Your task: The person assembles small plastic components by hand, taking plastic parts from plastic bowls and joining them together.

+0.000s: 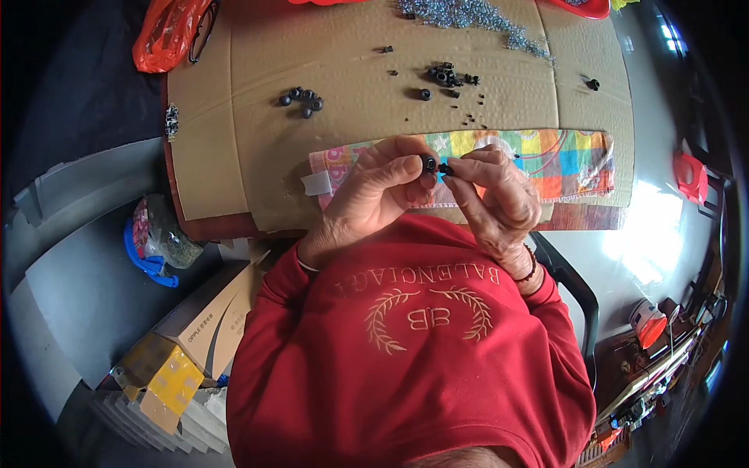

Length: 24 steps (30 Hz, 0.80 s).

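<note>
My left hand [382, 173] pinches a round black hollow piece [428, 164] between thumb and fingers, its opening visible. Just beside it, a smaller black plug-like piece [445, 168] is gripped by the fingertips of my right hand [499, 187]. The two pieces are very close; whether they touch I cannot tell. Both hands are over a checked, multicoloured cloth [577, 164] along the table's near edge. Beyond the cloth lies a cluster of black pieces [443, 75], with tiny black bits [470, 119] scattered nearer. Several black balls [306, 100] sit farther left.
Flattened cardboard [257, 156] covers the table. A heap of small silvery, spring-like pieces [460, 14] lies at the far side. A red plastic bag [165, 39] is at the far left corner, and a single black piece [593, 84] lies right. Cardboard boxes [211, 320] stand at lower left.
</note>
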Tool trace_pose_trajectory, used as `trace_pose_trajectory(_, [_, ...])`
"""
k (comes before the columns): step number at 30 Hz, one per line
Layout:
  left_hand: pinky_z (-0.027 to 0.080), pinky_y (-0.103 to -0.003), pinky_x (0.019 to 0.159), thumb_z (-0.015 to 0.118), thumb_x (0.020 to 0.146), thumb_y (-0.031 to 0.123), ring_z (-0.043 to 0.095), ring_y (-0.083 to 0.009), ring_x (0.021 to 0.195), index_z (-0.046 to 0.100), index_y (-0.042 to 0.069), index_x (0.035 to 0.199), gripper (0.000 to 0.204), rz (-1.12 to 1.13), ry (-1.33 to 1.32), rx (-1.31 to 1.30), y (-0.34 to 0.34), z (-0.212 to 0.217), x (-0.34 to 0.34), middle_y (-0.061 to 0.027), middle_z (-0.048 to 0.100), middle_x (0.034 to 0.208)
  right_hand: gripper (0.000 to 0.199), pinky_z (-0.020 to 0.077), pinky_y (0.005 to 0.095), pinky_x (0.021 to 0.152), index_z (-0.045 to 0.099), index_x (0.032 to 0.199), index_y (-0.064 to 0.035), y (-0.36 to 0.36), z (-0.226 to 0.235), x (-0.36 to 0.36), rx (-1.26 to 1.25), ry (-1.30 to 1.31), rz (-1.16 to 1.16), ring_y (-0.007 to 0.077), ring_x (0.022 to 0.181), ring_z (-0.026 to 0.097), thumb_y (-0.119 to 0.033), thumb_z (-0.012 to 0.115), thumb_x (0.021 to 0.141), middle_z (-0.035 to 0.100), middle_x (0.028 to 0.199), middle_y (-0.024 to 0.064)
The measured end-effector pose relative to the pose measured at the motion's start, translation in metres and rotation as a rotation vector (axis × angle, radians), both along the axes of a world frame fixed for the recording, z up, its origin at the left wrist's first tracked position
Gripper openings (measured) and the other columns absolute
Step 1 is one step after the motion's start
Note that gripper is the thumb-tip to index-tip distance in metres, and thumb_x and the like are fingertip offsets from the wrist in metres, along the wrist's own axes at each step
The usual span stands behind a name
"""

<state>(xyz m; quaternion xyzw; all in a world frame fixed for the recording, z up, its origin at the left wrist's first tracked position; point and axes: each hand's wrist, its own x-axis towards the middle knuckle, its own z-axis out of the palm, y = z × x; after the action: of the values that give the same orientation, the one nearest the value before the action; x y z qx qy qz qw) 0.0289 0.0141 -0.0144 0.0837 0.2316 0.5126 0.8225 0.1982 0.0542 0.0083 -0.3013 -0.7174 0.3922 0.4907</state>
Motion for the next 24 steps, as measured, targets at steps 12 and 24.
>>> trace_pose_trajectory(12, [0.049, -0.024, 0.059, 0.062, 0.084, 0.013, 0.06, -0.0115, 0.072, 0.057, 0.006, 0.099, 0.018, 0.019, 0.056, -0.048, -0.002, 0.004, 0.013, -0.005, 0.062, 0.086, 0.026, 0.0465, 0.0288, 0.058, 0.06, 0.085, 0.004, -0.002, -0.004, 0.01, 0.071, -0.089, -0.033, 0.0216, 0.065, 0.061, 0.011, 0.07, 0.062, 0.063, 0.071, 0.0121])
trace_pose_trajectory(24, [0.053, -0.027, 0.063, 0.065, 0.081, 0.01, 0.06, -0.0123, 0.071, 0.057, 0.003, 0.097, 0.019, 0.0, 0.215, -0.056, -0.011, 0.001, -0.005, -0.0065, 0.062, 0.085, 0.017, 0.0467, 0.026, 0.061, 0.06, 0.086, 0.0036, -0.001, -0.012, 0.01, -0.345, 0.032, 0.307, 0.0153, 0.072, 0.058, 0.001, 0.069, 0.072, 0.061, 0.08, 0.0086])
